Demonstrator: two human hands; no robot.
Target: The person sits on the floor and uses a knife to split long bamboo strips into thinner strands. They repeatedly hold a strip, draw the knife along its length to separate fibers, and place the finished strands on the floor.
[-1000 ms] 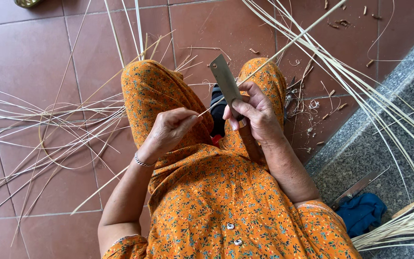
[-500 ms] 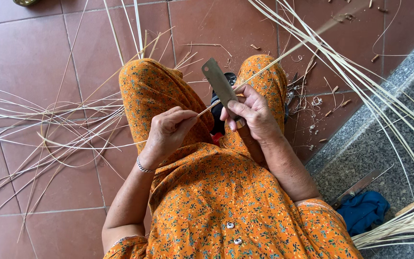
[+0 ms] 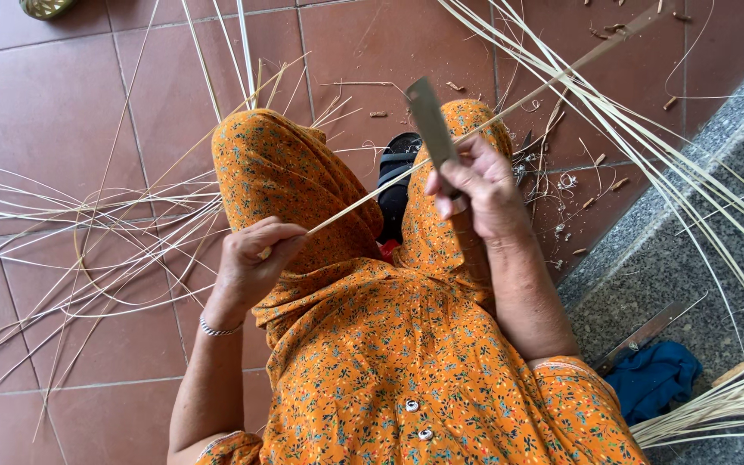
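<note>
Head cam: right hand (image 3: 475, 185) gripping knife (image 3: 432, 120) w/ blade pointing up; left hand (image 3: 251, 263) pinching bamboo strip (image 3: 475, 125), which is crossing just behind the knife, over orange-clad knees (image 3: 277, 172).

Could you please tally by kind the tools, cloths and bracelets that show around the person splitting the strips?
Knives: 2, the blade in the right hand and the spare knife on the stone ledge
Blue cloth: 1
Bracelet on the left hand: 1
Total: 4
</note>
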